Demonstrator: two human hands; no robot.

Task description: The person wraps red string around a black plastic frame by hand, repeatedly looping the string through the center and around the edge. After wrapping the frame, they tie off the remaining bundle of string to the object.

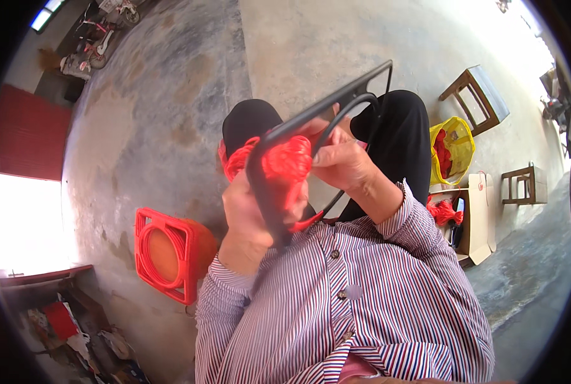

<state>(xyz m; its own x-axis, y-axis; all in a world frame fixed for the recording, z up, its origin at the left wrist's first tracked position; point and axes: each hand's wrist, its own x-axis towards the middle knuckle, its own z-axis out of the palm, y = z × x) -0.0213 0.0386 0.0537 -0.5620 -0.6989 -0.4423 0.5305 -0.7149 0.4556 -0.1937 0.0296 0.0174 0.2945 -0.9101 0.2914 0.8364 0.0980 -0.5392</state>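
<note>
A looped hank of glossy red cord point(288, 159) lies in front of my lap, gripped by my left hand point(253, 211), which is blurred by motion. My right hand point(346, 160) is at the hank's right side with its thumb and fingers drawn together. Whatever lies between those fingers is partly hidden. A dark, blurred frame-like piece point(324, 102) crosses in front of both hands and covers part of the cord. From it hangs a curved black cable point(343, 115), passing by my right fingers; a red piece shows lower down, near my shirt.
On the concrete floor at left is a red plastic stool point(188, 256). To the right are a yellow bag point(464, 150) with red material inside, an open cardboard box point(480, 214) beside more red cord point(443, 211), and two wooden stools point(480, 99). A small bicycle point(100, 48) stands far left.
</note>
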